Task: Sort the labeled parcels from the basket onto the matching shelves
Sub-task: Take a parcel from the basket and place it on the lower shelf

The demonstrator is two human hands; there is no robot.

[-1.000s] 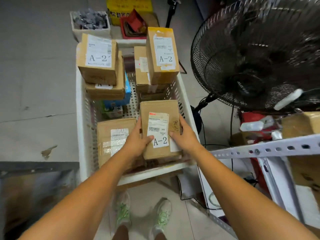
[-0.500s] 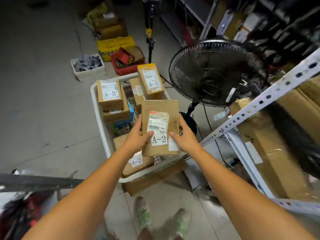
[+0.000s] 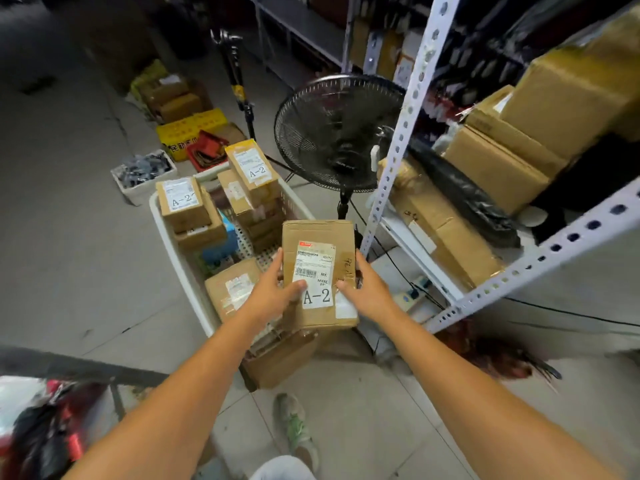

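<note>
Since the earlier view, the held parcel [image 3: 318, 275] had come up out of the white basket [image 3: 183, 271] and moved right, toward the metal rack. It hung above the basket's near right corner, its "A-2" label facing up. Both hands had hold of it: the left hand [image 3: 273, 292] curled round the left edge with the thumb on the label, the right hand [image 3: 367, 289] clasping the right edge the same way.

The likeliest trouble lay to the right. The rack's perforated upright [image 3: 398, 133] stood just beside the parcel, with the floor fan [image 3: 332, 133] just beyond, so a quick swing could clip a carton corner on either. The shelf [image 3: 412, 230] was already crowded with cartons [image 3: 491, 171] and a black bag [image 3: 464, 199] – a careless push might dislodge them. No shelf marking was readable, so misfiling was possible. Cables [image 3: 398, 268] on the floor under the rack could catch a foot.
</note>
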